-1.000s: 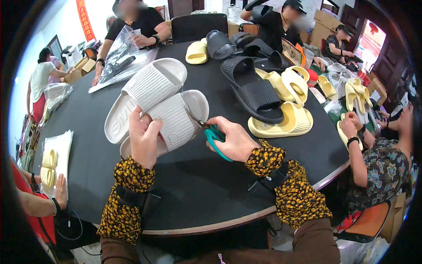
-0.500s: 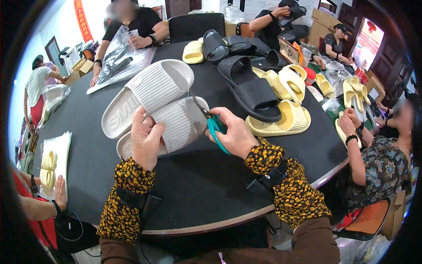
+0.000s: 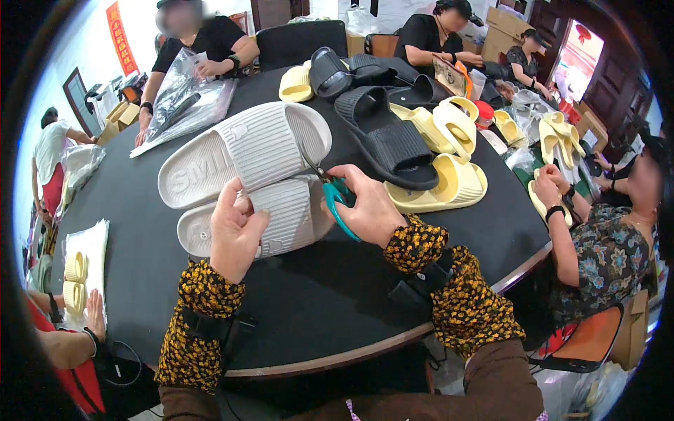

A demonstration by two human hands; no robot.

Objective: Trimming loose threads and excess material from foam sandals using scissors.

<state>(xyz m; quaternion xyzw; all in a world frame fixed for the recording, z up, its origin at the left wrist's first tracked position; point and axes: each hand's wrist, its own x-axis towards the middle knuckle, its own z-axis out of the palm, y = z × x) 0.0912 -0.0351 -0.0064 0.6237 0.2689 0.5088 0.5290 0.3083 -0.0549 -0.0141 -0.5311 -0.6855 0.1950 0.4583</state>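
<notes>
Your right hand (image 3: 366,208) holds scissors (image 3: 342,210) by their teal handles, the blades at the right-hand ends of the two grey slippers (image 3: 270,144) (touching or not, you can't tell). Your left hand (image 3: 237,230) grips that pair, side by side over the tabletop (image 3: 316,316). Beyond, a black slipper (image 3: 401,151) overlaps a yellow slipper (image 3: 462,186).

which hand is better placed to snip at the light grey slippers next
Right, most likely: the right hand holds the teal-handled metal scissors, which point at the ridged light-grey slip-on slippers, while the left hand is busy gripping that pair.
</notes>
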